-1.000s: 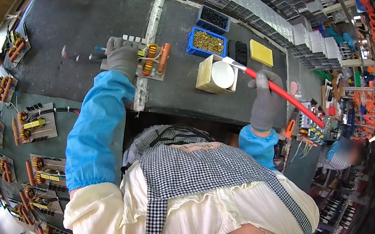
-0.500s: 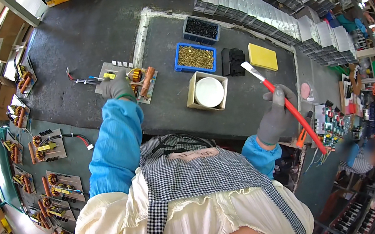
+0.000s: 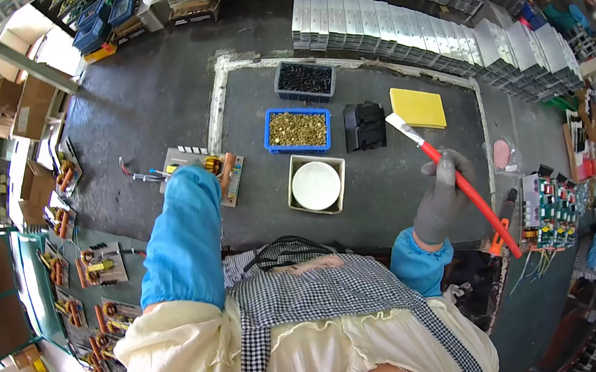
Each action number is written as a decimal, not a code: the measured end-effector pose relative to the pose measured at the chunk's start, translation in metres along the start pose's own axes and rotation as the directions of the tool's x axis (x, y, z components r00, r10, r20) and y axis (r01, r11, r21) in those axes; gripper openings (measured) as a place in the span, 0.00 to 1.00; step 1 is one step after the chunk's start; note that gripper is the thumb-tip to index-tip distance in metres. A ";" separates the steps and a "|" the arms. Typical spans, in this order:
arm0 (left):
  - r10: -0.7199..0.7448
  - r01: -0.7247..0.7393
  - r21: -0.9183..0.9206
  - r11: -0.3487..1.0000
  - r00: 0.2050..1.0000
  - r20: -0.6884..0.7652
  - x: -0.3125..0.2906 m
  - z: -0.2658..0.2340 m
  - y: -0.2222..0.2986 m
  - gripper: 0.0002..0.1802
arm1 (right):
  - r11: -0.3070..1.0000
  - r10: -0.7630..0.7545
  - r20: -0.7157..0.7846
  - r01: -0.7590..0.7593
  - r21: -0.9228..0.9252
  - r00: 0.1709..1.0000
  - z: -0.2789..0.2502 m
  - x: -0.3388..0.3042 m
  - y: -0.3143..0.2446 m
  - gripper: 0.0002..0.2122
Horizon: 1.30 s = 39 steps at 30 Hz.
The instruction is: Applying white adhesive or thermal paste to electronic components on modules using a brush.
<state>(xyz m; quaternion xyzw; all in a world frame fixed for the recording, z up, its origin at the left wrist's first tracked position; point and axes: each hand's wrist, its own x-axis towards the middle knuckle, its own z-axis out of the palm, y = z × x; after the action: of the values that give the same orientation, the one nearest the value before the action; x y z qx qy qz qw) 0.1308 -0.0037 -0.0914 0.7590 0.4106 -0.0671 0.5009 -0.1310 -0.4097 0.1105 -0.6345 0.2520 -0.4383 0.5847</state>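
Note:
My right hand (image 3: pixel 441 204) is closed around the red handle of a brush (image 3: pixel 483 210). Its pale flat bristles point up and left, close to a yellow pad (image 3: pixel 418 108). A grey glove covers this hand. On the left, my blue-sleeved forearm (image 3: pixel 185 235) reaches over a circuit board (image 3: pixel 232 188) that carries copper coils, a yellow part and wires. The sleeve hides my left hand and its fingers at the board. Between my arms stands a small open box with a round white container (image 3: pixel 316 186) in it.
Behind the white container sit a blue bin (image 3: pixel 268 144) of brass-coloured small parts, a bin of black parts (image 3: pixel 306 82) and a black block (image 3: pixel 364 126). Stacked metal housings (image 3: pixel 382 25) line the back. More coil boards (image 3: pixel 102 265) lie left; an orange-handled tool (image 3: pixel 499 236) lies right.
My view has tilted, so the table items sit lower in the picture. The left sleeve now covers the left hand, which showed on the board before. The brush stays in my right hand.

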 end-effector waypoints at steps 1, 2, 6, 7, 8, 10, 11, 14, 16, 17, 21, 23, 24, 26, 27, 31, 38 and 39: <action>0.025 -0.025 0.057 0.998 1.000 -0.002 -0.002 0.000 0.005 0.32 | 1.000 0.002 -0.012 -0.002 0.002 1.000 -0.002 -0.001 0.001 0.15; 0.049 -0.048 0.114 0.992 0.999 -0.003 -0.004 0.003 0.011 0.32 | 1.000 0.010 -0.029 -0.011 -0.017 1.000 -0.003 -0.001 0.003 0.15; 0.216 -0.216 0.242 0.946 0.976 0.025 -0.032 0.016 0.052 0.34 | 0.996 0.029 -0.080 -0.036 -0.086 0.996 -0.006 0.002 0.005 0.16; 0.374 -0.388 0.032 0.921 0.904 0.209 -0.020 0.020 0.063 0.34 | 0.996 0.026 -0.086 -0.033 -0.083 0.996 -0.004 0.004 0.005 0.16; 0.539 -0.499 -0.205 0.842 0.767 0.348 -0.008 0.025 0.077 0.33 | 0.995 -0.002 -0.101 -0.008 -0.100 0.995 -0.002 0.005 0.004 0.16; 0.672 -0.732 0.032 0.681 0.642 0.369 -0.025 0.055 0.130 0.40 | 0.990 -0.048 -0.145 0.027 -0.142 0.988 0.001 0.006 -0.001 0.15; 0.744 -0.810 0.065 0.582 0.563 0.359 -0.002 0.065 0.148 0.41 | 0.986 -0.065 -0.165 0.037 -0.165 0.984 0.011 0.005 -0.009 0.15; 0.795 -0.897 0.252 0.362 0.439 0.419 0.011 0.116 0.214 0.41 | 0.967 -0.126 -0.167 0.084 -0.239 0.978 0.018 0.000 -0.023 0.15; 0.764 -0.893 0.268 0.361 0.448 0.465 0.023 0.149 0.255 0.39 | 0.957 -0.176 -0.206 0.118 -0.267 0.963 0.024 -0.009 -0.029 0.15; 0.763 -0.899 0.275 0.340 0.435 0.478 0.032 0.165 0.276 0.39 | 0.941 -0.206 -0.208 0.136 -0.309 0.956 0.024 -0.013 -0.033 0.15; 0.757 -0.919 0.298 0.259 0.385 0.528 0.040 0.236 0.328 0.37 | 0.894 -0.228 -0.309 0.073 -0.441 0.924 0.026 -0.033 -0.049 0.13; 0.715 -0.953 0.247 0.178 0.298 0.633 0.047 0.262 0.350 0.37 | 0.885 -0.205 -0.375 0.008 -0.465 0.904 0.032 -0.038 -0.055 0.13; 0.661 -0.972 0.212 0.101 0.224 0.716 0.057 0.272 0.358 0.36 | 0.879 -0.212 -0.384 0.004 -0.476 0.899 0.034 -0.041 -0.056 0.13; 0.658 -0.975 0.219 -0.036 0.142 0.740 0.074 0.293 0.365 0.36 | 0.846 -0.134 -0.388 -0.098 -0.524 0.912 0.037 -0.041 -0.056 0.12; 0.679 -0.986 0.163 -0.013 0.112 0.726 0.077 0.301 0.364 0.34 | 0.840 -0.141 -0.395 -0.102 -0.533 0.908 0.042 -0.040 -0.054 0.12; 0.653 -0.999 0.053 0.007 0.045 0.756 0.087 0.330 0.370 0.31 | 0.837 -0.185 -0.382 -0.059 -0.545 0.905 0.061 -0.030 -0.040 0.11; 0.521 -0.984 0.167 -0.054 0.114 0.846 0.067 0.341 0.373 0.38 | 0.855 -0.152 -0.351 -0.055 -0.516 0.924 0.060 -0.022 -0.028 0.12; 0.527 -0.985 0.158 -0.076 0.094 0.844 0.064 0.335 0.373 0.39 | 0.853 -0.149 -0.355 -0.061 -0.518 0.923 0.060 -0.023 -0.030 0.12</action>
<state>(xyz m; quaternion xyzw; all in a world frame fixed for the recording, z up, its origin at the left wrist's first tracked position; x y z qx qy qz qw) 0.5334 -0.3012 -0.0246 0.9047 -0.3782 -0.1158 0.1585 -0.0969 -0.3539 0.1372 -0.6764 0.4549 -0.4824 0.3206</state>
